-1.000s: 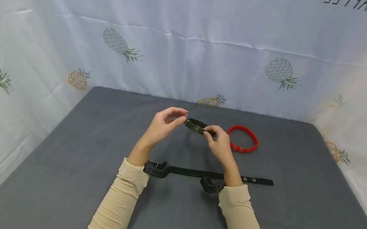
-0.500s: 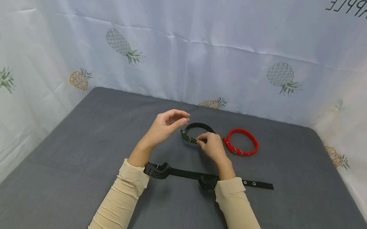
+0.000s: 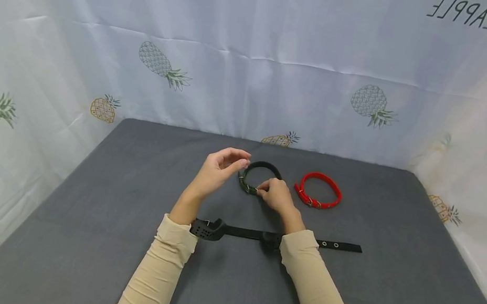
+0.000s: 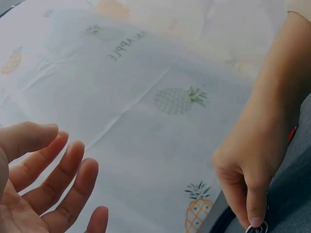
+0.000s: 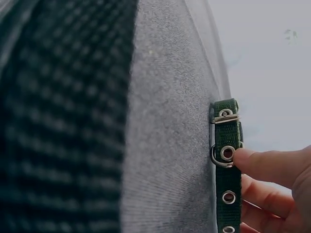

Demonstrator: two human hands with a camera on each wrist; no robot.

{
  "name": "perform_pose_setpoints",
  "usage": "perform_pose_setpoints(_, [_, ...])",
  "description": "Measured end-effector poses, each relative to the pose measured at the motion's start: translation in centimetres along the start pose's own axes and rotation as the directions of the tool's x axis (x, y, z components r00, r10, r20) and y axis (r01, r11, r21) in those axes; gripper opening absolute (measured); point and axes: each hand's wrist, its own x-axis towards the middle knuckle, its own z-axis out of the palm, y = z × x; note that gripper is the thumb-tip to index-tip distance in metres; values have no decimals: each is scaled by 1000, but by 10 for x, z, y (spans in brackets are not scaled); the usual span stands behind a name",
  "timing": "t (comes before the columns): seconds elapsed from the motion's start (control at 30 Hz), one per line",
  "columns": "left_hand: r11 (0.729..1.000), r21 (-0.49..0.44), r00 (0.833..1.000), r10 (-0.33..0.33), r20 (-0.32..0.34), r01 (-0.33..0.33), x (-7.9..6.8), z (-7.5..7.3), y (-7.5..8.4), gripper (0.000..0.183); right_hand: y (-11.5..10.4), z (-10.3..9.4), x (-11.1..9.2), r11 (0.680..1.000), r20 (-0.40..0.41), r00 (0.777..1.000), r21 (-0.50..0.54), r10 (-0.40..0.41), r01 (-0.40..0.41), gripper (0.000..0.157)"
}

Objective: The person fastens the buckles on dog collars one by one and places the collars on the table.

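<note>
A dark green collar (image 3: 266,165), buckled into a ring, rests on the grey table at the back. My right hand (image 3: 278,196) pinches its front edge between thumb and fingers. In the right wrist view the webbing of the green collar (image 5: 227,184) shows metal eyelets, a buckle and a D-ring beside my thumb. My left hand (image 3: 217,172) hovers just left of the collar, its fingers relaxed and holding nothing. A red collar (image 3: 338,192), also buckled into a ring, lies to the right of my right hand.
A long dark strap (image 3: 242,232) with eyelets lies across the table beneath my wrists. Black perforated wrist gear (image 3: 206,229) hangs at my left wrist. Behind the grey table (image 3: 124,181) hangs a white curtain (image 3: 253,90) printed with pineapples.
My right hand has lowered the green collar from the air onto the table and turned it to lie flat as a ring. My left hand has stayed nearly still beside it.
</note>
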Motion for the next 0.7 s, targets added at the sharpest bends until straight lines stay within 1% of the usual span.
perform_pose_setpoints(0.1, [1000, 1, 1000, 1, -4, -1, 0, 1, 0, 27, 0, 1, -1, 1000, -10, 1000, -10, -7, 7, 16])
perform_pose_setpoints(0.23, [1000, 1, 1000, -5, -6, 5, -1, 1, -1, 27, 1, 1, -3, 1000, -3, 1000, -21, -23, 23, 17])
perform_pose_setpoints(0.3, [1000, 2, 1000, -7, 0, 7, -1, 0, -1, 27, 2, -1, -5, 1000, 0, 1000, -1, -29, 29, 18])
perform_pose_setpoints(0.43, [1000, 15, 1000, -24, -4, 24, 1, -5, 0, 28, 5, -11, -11, 995, 1, 998, 83, -57, 57, 22])
perform_pose_setpoints(0.5, [998, 36, 999, -49, -8, 50, 1, -9, 1, 28, 8, -19, -17, 990, 2, 997, 118, -83, 83, 24])
perform_pose_setpoints(0.57, [994, 65, 996, -88, 2, 88, 0, -13, 2, 28, 12, -29, -22, 983, 9, 993, 144, -118, 116, 25])
perform_pose_setpoints(0.63, [985, 105, 990, -139, 32, 135, -2, -18, 2, 29, 18, -40, -28, 975, 22, 989, 172, -146, 141, 26])
perform_pose_setpoints(0.67, [979, 132, 985, -163, 53, 155, -3, -20, 1, 30, 22, -45, -32, 969, 11, 985, 181, -173, 168, 27])
perform_pose_setpoints(0.7, [972, 161, 980, -183, 76, 169, -4, -22, 0, 30, 26, -51, -35, 967, 20, 985, 190, -174, 167, 29])
